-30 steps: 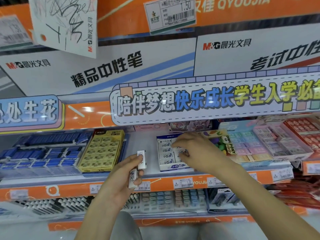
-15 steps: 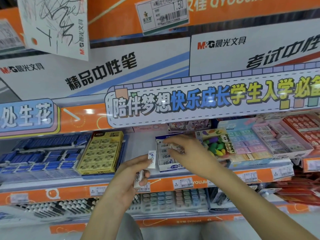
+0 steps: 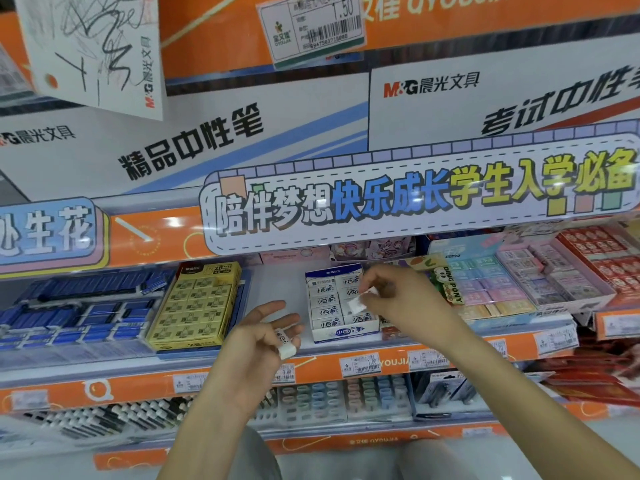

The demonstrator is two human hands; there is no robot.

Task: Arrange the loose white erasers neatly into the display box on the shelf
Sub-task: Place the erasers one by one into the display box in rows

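A white and blue display box (image 3: 343, 332) stands on the shelf, filled with rows of white erasers (image 3: 323, 301). My right hand (image 3: 401, 299) hovers over the box's right column and pinches one white eraser (image 3: 358, 301) between fingertips. My left hand (image 3: 263, 336) is palm-up in front of the shelf, left of the box, with one white eraser (image 3: 284, 342) resting across its fingers, loosely held.
A yellow 2B eraser box (image 3: 194, 306) sits left of a bare gap of shelf. Blue eraser trays (image 3: 76, 310) lie further left. Colourful eraser boxes (image 3: 491, 282) crowd the right. An overhanging banner (image 3: 415, 195) hangs above. Price tags line the orange shelf edge (image 3: 360, 365).
My right hand took one eraser from my left hand and carried it over the box. My left hand, which held two erasers, has opened and now has one.
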